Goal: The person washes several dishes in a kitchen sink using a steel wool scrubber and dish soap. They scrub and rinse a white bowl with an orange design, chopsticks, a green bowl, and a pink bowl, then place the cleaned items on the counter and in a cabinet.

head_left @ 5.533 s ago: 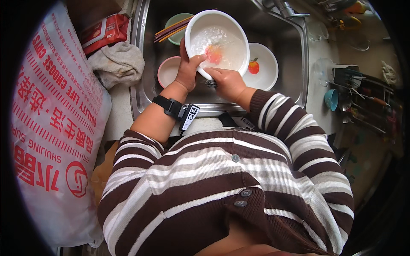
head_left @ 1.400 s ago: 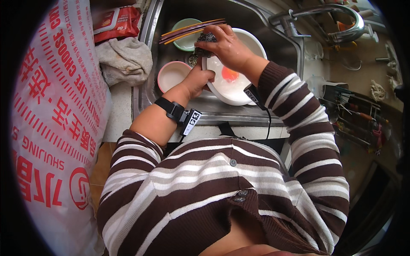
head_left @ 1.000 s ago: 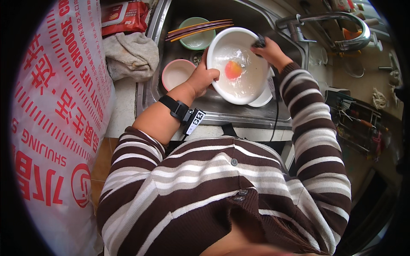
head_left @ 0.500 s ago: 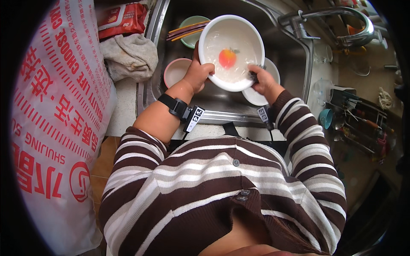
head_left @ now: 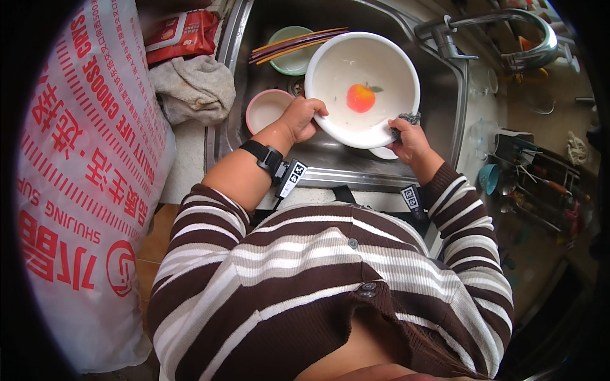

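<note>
Over the sink, a large white bowl with an orange fruit picture on its inner bottom is held between my two hands. My left hand grips its left rim, thumb on top and the other fingers largely hidden. At the near right rim my right hand is closed on the bowl, with a dark grey mesh scourer pressed between fingers and rim. Beneath the bowl another white bowl peeks out, mostly covered.
In the steel sink sit a pink-rimmed bowl and a green bowl with several chopsticks across it. The faucet stands at the far right. A grey cloth, red packet and large plastic bag lie left.
The white bowl has shifted right and slightly toward me, in both hands. The water seen swirling inside it is far less visible, and the pink-rimmed bowl shows more.
</note>
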Action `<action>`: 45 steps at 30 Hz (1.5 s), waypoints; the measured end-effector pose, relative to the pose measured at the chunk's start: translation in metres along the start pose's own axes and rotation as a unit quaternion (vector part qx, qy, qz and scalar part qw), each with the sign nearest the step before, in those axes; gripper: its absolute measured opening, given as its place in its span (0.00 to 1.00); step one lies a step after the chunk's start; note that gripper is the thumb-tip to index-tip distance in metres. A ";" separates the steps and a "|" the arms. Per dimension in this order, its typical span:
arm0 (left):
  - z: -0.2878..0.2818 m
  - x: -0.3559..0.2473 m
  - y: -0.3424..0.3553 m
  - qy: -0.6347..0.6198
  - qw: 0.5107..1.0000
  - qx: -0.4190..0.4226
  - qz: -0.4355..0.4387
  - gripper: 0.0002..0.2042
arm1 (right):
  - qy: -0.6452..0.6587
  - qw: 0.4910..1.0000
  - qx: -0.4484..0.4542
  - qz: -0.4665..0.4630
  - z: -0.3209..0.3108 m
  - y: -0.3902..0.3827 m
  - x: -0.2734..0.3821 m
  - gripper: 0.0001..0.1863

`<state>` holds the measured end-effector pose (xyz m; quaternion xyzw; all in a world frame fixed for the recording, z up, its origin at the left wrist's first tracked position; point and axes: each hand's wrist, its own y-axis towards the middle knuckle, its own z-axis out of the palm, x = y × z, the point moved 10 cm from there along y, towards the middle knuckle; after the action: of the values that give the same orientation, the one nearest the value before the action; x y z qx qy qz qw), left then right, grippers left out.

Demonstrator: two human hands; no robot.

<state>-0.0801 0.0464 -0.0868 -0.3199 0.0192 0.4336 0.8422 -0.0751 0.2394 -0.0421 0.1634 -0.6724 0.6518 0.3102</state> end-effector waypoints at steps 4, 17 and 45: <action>0.001 0.003 0.005 -0.010 1.000 -0.012 0.001 0.19 | -0.039 0.993 -0.059 -0.092 -0.007 -0.008 0.018 0.19; -0.011 0.018 0.010 0.062 0.994 -0.035 -0.084 0.23 | -0.074 0.913 -0.191 -0.352 -0.039 -0.037 0.069 0.26; 0.071 -0.007 0.022 0.541 0.831 -0.043 0.119 0.21 | -0.232 0.921 -0.128 -0.284 -0.111 -0.015 0.085 0.21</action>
<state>-0.1181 0.0899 -0.0393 -0.5344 0.4914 0.2882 0.6244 -0.1067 0.3626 0.0185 0.4532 -0.7285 0.3887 0.3359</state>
